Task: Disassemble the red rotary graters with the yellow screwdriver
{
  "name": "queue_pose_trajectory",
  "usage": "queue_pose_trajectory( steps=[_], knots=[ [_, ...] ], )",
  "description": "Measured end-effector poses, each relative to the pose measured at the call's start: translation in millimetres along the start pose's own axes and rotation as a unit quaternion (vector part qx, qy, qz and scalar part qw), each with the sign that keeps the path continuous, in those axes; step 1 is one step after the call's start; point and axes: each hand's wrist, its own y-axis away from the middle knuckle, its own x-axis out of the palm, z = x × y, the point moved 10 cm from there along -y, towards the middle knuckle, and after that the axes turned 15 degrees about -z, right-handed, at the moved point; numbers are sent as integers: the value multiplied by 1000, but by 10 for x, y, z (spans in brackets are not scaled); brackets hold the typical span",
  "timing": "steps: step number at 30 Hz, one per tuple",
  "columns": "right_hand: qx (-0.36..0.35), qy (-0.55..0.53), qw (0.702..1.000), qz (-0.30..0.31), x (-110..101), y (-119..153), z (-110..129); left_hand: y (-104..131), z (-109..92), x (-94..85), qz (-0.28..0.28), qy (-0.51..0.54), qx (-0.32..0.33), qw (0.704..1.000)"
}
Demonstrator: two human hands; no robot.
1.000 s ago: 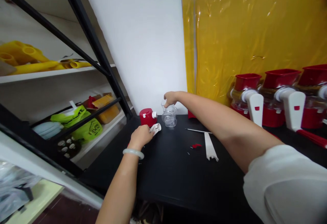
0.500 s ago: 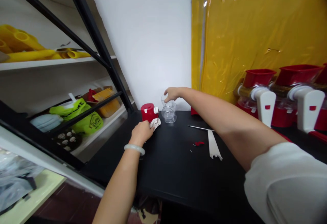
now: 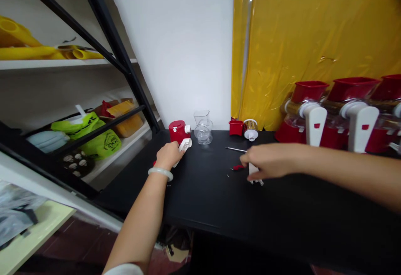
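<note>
My left hand (image 3: 169,155) is closed on a white plastic part (image 3: 185,144) beside the red base (image 3: 179,131) with its white knob. A clear plastic housing (image 3: 203,128) stands just right of the base. My right hand (image 3: 266,161), blurred, reaches over a flat white piece (image 3: 255,174) on the black table, its fingers apart and partly covering that piece. Left of it lie a small red part (image 3: 238,167) and a thin screwdriver (image 3: 234,149). A red hopper (image 3: 236,127) and a metal grating drum (image 3: 250,129) stand at the back.
Assembled red and white machines (image 3: 313,116) line the back right, before yellow sheeting (image 3: 313,28). A black-framed shelf (image 3: 125,68) with bags and boxes rises at left. The black table (image 3: 219,208) has its front edge near me.
My right hand has left the clear housing and moved right and nearer, over the flat white piece. The hopper and drum have come into view. My left hand keeps its white part.
</note>
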Motion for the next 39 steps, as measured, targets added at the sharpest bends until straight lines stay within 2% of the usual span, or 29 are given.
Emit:
queue_pose_trajectory(
  steps=[2,4,7,9,11,13,15,17,19,21,22,24,27,30,31,33,34,35,37,39],
  knots=[
    [9,23,999,-37,243,244,27,9,-12,-6,0,2,-2,1000],
    [-13,33,997,-76,439,358,105,23,-24,-36,-2,5,-3,1000],
    [-21,35,993,-109,576,403,141,57,2,-141,-8,12,-9,1000],
    [-5,35,990,-133,479,408,104,104,35,-295,-35,41,-9,999],
    [29,15,985,-171,219,413,39,212,-14,-497,-69,134,20,988],
    [68,-42,974,-212,-115,391,-14,418,-175,-683,-78,269,75,957],
    [92,-142,956,-238,-401,289,-6,695,-394,-776,-51,360,123,924],
    [110,-291,916,-254,-576,91,45,966,-626,-831,-41,405,159,899],
    [136,-433,853,-257,-603,-179,106,1154,-794,-879,-69,420,181,887],
    [158,-515,802,-258,-526,-469,164,1202,-801,-912,-131,403,164,891],
    [171,-526,792,-258,-464,-605,175,1182,-761,-905,-155,378,148,901],
    [191,-511,798,-257,-341,-835,148,1072,-647,-838,-173,300,122,930],
    [212,-456,820,-272,-260,-1007,-58,823,-452,-628,-123,162,103,974],
    [220,-394,843,-292,-310,-913,-362,617,-298,-419,-71,48,92,992],
    [213,-375,858,-280,-311,-837,-431,571,-276,-365,-61,18,93,994],
    [180,-332,903,-205,-203,-640,-476,511,-273,-277,-50,-26,99,994],
    [147,-284,939,-128,-58,-515,-436,493,-284,-242,-46,-41,102,993],
    [121,-242,961,-48,121,-355,-406,480,-299,-213,-44,-50,105,992],
    [94,-197,975,47,422,-20,-397,462,-330,-172,-41,-62,109,991],
    [92,-189,976,48,591,204,-429,447,-345,-156,-44,-74,107,991]
  ],
)
